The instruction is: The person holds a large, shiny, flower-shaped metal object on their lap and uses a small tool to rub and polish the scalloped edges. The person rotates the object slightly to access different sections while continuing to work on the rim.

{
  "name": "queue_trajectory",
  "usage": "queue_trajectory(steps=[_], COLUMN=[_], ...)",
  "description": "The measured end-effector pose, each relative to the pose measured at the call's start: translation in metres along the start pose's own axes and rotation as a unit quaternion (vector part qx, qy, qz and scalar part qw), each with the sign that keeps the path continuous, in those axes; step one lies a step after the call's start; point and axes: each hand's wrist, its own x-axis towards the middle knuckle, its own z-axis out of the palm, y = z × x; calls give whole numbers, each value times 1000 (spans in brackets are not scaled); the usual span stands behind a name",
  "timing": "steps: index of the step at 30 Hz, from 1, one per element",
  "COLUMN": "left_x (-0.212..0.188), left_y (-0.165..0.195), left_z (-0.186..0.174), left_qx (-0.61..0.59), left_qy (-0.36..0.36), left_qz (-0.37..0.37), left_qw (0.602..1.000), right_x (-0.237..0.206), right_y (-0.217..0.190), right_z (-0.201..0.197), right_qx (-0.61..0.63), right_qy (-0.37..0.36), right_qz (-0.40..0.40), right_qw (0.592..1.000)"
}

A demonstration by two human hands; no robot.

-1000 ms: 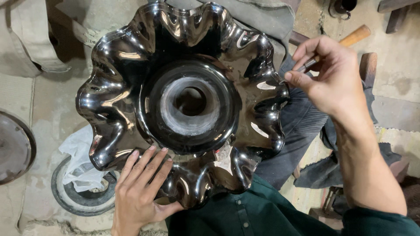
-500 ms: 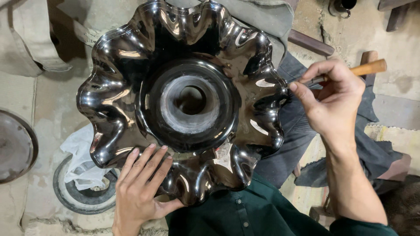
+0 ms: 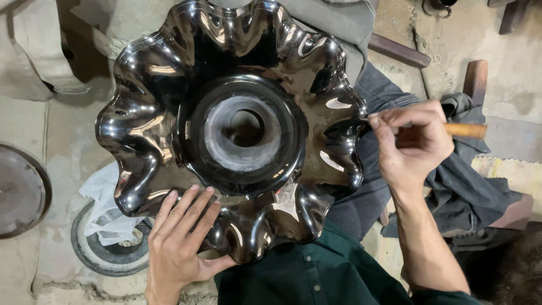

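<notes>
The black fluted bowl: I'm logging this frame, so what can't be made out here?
Head view only:
- Tool tip: hidden by the right hand at the bowl rim.
- Bowl's near rim: covered by the left hand.
- Bowl's top edge: cut off by the frame.
- Centre hole: too dark.

A workshop is showing here: a dusty concrete floor point(image 3: 519, 51), old rags point(image 3: 468, 192), wooden tool handles point(image 3: 398, 51) lying around.

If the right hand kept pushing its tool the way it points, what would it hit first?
The right hand aims its wooden-handled tool leftward, tip at the rim of the glossy black wavy-edged bowl. It would likely meet that rim first, though actual contact is unclear.
</notes>
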Motion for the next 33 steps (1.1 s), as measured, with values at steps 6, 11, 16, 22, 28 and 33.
queue_trajectory(steps=[6, 11, 16, 22, 28, 33], left_x=[1, -1, -2, -2, -1, -2], left_y=[1, 3, 4, 4, 3, 4], left_z=[-1, 0, 2, 2, 2, 3], left_qx=[-4, 0, 4, 4, 4, 5], left_qy=[-5, -8, -4, -7, -8, -5], left_qz=[-4, -6, -6, -10, -9, -11], left_qw=[1000, 1000, 1000, 1000, 1000, 1000], right_x=[-13, -19, -23, -28, -34, -31], right_y=[3, 5, 4, 3, -2, -11], right_z=[7, 10, 9, 11, 12, 8], right_qx=[-12, -21, -30, -17, -4, 5], right_qy=[31, 44, 44, 46, 43, 26], right_qz=[-25, -41, -36, -24, 23, 89], right_qw=[999, 998, 998, 999, 999, 996])
